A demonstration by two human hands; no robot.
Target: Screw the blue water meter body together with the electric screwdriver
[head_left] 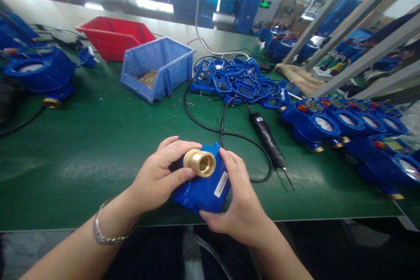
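Both my hands hold one blue water meter body (pixel 205 190) just above the near edge of the green table (pixel 98 148). Its brass threaded fitting (pixel 200 162) points up toward me, and a white barcode label (pixel 221 184) shows on its side. My left hand (pixel 157 177) wraps the meter's left side, thumb under the brass fitting. My right hand (pixel 239 201) grips the right side and bottom. A silver bracelet (pixel 105 234) sits on my left wrist.
A black electric screwdriver (pixel 267 140) with its looping cable lies right of my hands. Behind it are a pile of blue plastic frames (pixel 236 81), a blue bin (pixel 157 68) of small screws and a red bin (pixel 114 37). Finished blue meters (pixel 344 127) line the right; another meter (pixel 39 72) sits far left.
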